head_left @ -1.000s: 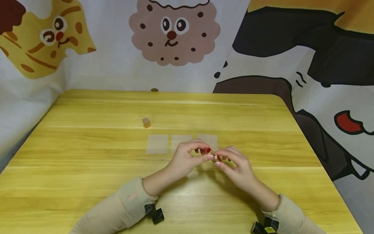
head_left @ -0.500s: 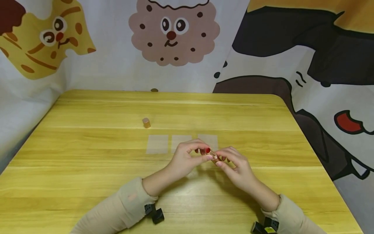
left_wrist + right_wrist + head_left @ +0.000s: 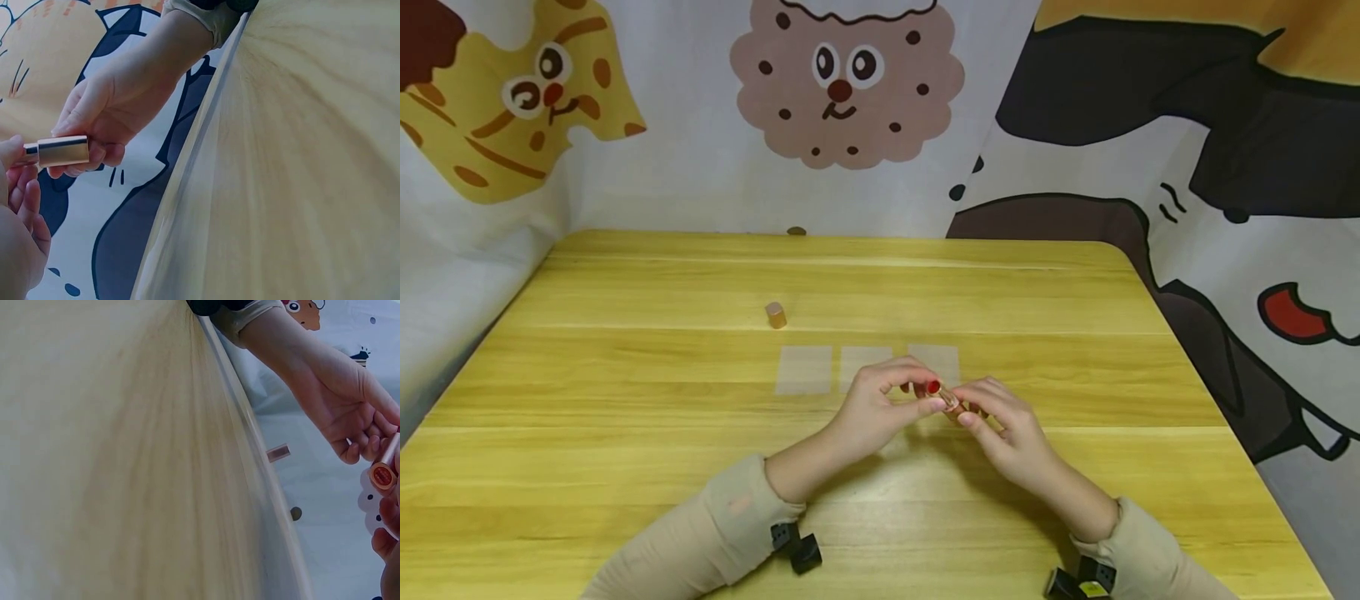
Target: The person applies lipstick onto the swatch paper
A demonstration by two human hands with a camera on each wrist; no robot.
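A: ok, what are those two hands doing over the wooden table (image 3: 595,442)?

B: both are clamping onto the same thing, a gold lipstick (image 3: 952,403) with its red end (image 3: 933,387) showing. The left hand (image 3: 880,400) is pinching it up near the red end, and the right hand (image 3: 1015,421) is gripping the lower part between thumb and fingers

A: and where's the lipstick hanging, exactly?

B: it's hovering above the table between the hands, kinda tilted, with the red end facing up toward the left hand's side. From the head view it's showing just in front of the rightmost of three pale squares (image 3: 803,370) that are lying in a row. In the left wrist view the thumb and fingers of the right hand are closing round the wide shiny part. The right wrist view is showing a red disc (image 3: 382,476) on one end, writing too small to read

A: anything else lying around?

B: a little gold cap-looking cylinder (image 3: 776,315) is standing behind the leftmost square, well apart from the hands. Beige sleeves (image 3: 722,517) are covering both forearms, and a cartoon-print cloth (image 3: 677,125) is hanging behind it all
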